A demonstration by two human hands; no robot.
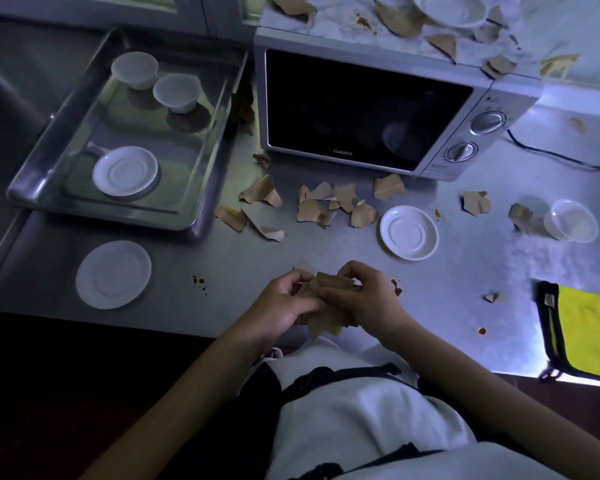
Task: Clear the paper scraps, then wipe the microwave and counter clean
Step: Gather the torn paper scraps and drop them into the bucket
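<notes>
Scraps [326, 299] bunched between both hands at the near edge of the surface [465, 289]. Left hand [288, 299] curled around the wad's left side; right hand [364, 299] pinching its top and right. More scraps [333, 202] loose beyond the hands, in front of the microwave [368, 109], others on its top. Saucer [409, 232] beyond the right hand; plate [113, 274] left of the left hand. Yellow cloth [589, 334] far right. Brown spots [199, 281] near both hands.
</notes>
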